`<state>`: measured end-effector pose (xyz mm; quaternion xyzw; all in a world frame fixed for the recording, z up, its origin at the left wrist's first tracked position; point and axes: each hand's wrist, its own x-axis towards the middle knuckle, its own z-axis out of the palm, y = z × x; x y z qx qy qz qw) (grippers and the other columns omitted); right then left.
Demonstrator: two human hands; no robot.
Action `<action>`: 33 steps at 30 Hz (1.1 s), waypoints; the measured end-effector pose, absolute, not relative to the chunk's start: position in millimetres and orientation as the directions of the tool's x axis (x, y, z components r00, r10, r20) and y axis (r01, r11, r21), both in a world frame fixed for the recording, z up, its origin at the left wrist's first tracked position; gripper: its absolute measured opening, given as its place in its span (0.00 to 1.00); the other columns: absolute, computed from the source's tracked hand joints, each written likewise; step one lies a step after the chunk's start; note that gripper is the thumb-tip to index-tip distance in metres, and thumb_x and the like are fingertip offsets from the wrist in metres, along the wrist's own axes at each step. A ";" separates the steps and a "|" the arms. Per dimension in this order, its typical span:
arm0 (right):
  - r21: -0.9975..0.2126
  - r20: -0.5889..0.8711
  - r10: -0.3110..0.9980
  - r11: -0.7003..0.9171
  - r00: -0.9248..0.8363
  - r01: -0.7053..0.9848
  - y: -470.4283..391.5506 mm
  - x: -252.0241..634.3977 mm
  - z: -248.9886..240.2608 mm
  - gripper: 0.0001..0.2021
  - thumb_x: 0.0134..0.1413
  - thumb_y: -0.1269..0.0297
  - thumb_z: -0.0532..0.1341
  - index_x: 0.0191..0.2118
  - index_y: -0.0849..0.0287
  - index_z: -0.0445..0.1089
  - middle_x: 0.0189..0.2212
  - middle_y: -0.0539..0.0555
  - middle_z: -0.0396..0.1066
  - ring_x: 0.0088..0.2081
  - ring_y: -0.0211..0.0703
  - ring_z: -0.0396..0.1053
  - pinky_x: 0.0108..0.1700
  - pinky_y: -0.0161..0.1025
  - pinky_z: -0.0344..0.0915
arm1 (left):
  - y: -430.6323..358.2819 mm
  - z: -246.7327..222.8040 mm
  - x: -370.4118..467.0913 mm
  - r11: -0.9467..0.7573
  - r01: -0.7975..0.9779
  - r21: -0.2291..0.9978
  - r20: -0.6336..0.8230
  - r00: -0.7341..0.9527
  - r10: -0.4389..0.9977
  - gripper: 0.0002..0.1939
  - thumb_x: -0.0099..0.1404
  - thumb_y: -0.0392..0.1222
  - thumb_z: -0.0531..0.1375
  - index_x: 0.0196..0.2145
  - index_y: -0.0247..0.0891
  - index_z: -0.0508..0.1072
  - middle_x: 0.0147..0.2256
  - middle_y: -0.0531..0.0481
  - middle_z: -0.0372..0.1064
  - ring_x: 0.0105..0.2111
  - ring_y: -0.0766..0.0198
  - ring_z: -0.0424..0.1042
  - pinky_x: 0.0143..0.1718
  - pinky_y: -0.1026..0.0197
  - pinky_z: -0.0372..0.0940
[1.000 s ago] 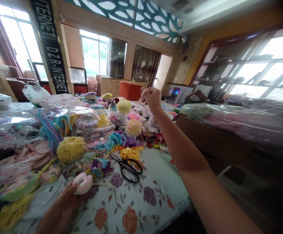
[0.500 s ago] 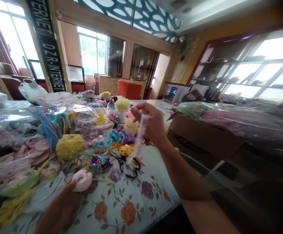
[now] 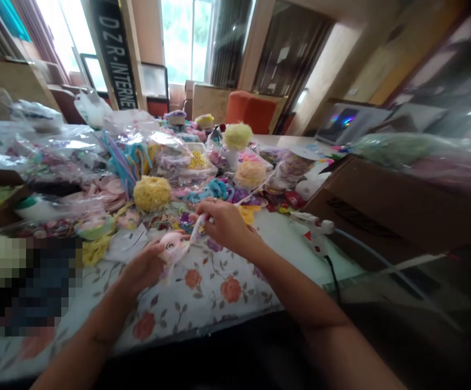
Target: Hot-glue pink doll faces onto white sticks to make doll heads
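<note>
My left hand (image 3: 148, 265) is closed on a pale doll face (image 3: 174, 248) with painted eyes, held above the flowered tablecloth (image 3: 203, 303). Beside it, my right hand (image 3: 219, 221) pinches a whitish fuzzy strand (image 3: 197, 230), whose lower end lies at the right side of the doll face. A thin length of the strand also runs up from behind my right hand toward the peach yarn ball (image 3: 250, 174). Just beyond my hands are a yellow yarn ball (image 3: 152, 193) and blue fuzzy yarn (image 3: 218, 188). Fingertips are partly blurred.
Plastic bags and craft pieces crowd the table's far side. A cardboard box (image 3: 365, 206) stands at the right, near a white power strip (image 3: 314, 241) with cables. Yellow scissor-like handles (image 3: 249, 214) lie behind my right wrist. A pixelated patch covers part of the left.
My right hand has come down and left with the strand, close to the doll face. My left hand has raised the doll face. The view has tilted down and shifted left.
</note>
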<state>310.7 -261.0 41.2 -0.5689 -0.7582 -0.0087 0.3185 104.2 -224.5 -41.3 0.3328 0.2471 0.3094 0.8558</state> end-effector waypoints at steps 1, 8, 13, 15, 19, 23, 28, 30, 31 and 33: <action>-0.331 0.474 0.869 0.324 -0.141 0.886 -257.7 313.4 34.7 0.05 0.56 0.65 0.61 0.30 0.59 0.71 0.29 0.52 0.72 0.30 0.40 0.69 0.32 0.35 0.59 | -224.0 -40.8 104.2 0.566 -0.394 0.725 -0.188 0.677 0.712 0.26 0.54 0.41 0.64 0.52 0.33 0.71 0.45 0.41 0.75 0.47 0.49 0.73 0.47 0.58 0.69; -0.130 0.331 0.937 0.160 -0.109 0.979 -254.6 314.5 11.7 0.04 0.55 0.67 0.60 0.31 0.60 0.71 0.29 0.56 0.73 0.31 0.46 0.69 0.30 0.37 0.57 | -225.8 -36.2 101.8 0.550 -0.267 0.791 -0.107 0.825 0.555 0.26 0.44 0.42 0.67 0.42 0.29 0.77 0.56 0.35 0.65 0.49 0.40 0.70 0.36 0.62 0.70; -0.150 0.301 0.934 0.248 -0.195 0.957 -251.8 295.0 6.5 0.04 0.55 0.69 0.59 0.33 0.60 0.71 0.32 0.57 0.74 0.33 0.47 0.71 0.32 0.38 0.60 | -224.9 -44.1 102.2 0.529 -0.224 0.819 -0.109 0.844 0.525 0.27 0.47 0.41 0.66 0.47 0.30 0.75 0.48 0.37 0.73 0.41 0.49 0.75 0.36 0.62 0.69; -0.206 0.321 0.927 0.266 -0.192 0.942 -254.6 295.2 3.9 0.06 0.54 0.70 0.61 0.39 0.59 0.71 0.37 0.57 0.74 0.34 0.47 0.71 0.34 0.38 0.62 | -222.8 -46.1 102.0 0.517 -0.281 0.809 -0.077 0.821 0.566 0.26 0.49 0.42 0.65 0.46 0.29 0.75 0.44 0.37 0.75 0.40 0.50 0.75 0.38 0.61 0.69; -0.308 0.439 0.897 0.198 -0.046 0.931 -281.3 311.3 3.7 0.20 0.54 0.69 0.62 0.53 0.57 0.65 0.49 0.60 0.69 0.37 0.49 0.73 0.38 0.42 0.67 | -216.3 -45.1 102.9 0.466 -0.471 0.749 -0.043 0.668 0.743 0.21 0.55 0.45 0.63 0.44 0.29 0.74 0.40 0.40 0.76 0.41 0.53 0.75 0.44 0.59 0.68; -0.454 0.238 0.942 0.322 -0.235 0.831 -323.7 325.2 -1.0 0.25 0.47 0.65 0.69 0.53 0.54 0.68 0.50 0.60 0.69 0.46 0.54 0.71 0.45 0.45 0.70 | -209.6 -45.0 106.0 0.397 -0.600 0.695 -0.039 0.520 0.853 0.12 0.61 0.43 0.59 0.41 0.35 0.73 0.41 0.45 0.75 0.43 0.56 0.74 0.44 0.60 0.69; -0.502 0.028 0.877 0.428 -0.481 0.752 -354.3 319.3 -29.1 0.41 0.41 0.69 0.72 0.62 0.49 0.59 0.64 0.64 0.52 0.63 0.61 0.54 0.57 0.52 0.63 | -208.1 -48.8 106.7 0.412 -0.601 0.685 -0.048 0.527 0.848 0.12 0.62 0.41 0.57 0.41 0.34 0.73 0.41 0.45 0.75 0.45 0.55 0.73 0.42 0.59 0.71; -0.498 0.074 0.876 0.447 -0.477 0.743 -356.6 316.1 -41.2 0.33 0.47 0.70 0.69 0.60 0.51 0.62 0.64 0.64 0.52 0.64 0.59 0.51 0.59 0.55 0.60 | -208.9 -49.5 106.3 0.409 -0.598 0.689 -0.045 0.528 0.848 0.11 0.62 0.41 0.58 0.41 0.35 0.73 0.41 0.45 0.75 0.46 0.54 0.73 0.42 0.59 0.71; -0.500 0.107 0.874 0.460 -0.475 0.734 -356.6 315.3 -46.2 0.29 0.50 0.70 0.67 0.59 0.52 0.64 0.64 0.64 0.54 0.65 0.58 0.50 0.60 0.55 0.59 | -209.2 -49.7 106.3 0.405 -0.596 0.693 -0.045 0.524 0.850 0.11 0.62 0.41 0.58 0.41 0.35 0.73 0.41 0.45 0.75 0.46 0.54 0.73 0.41 0.60 0.71; -0.516 0.171 0.871 0.477 -0.460 0.712 -355.6 315.7 -53.9 0.20 0.55 0.70 0.63 0.55 0.54 0.68 0.62 0.64 0.58 0.64 0.55 0.52 0.60 0.54 0.59 | -209.4 -49.6 106.5 0.395 -0.594 0.701 -0.046 0.515 0.856 0.10 0.62 0.42 0.59 0.40 0.35 0.73 0.41 0.45 0.75 0.46 0.54 0.73 0.42 0.59 0.70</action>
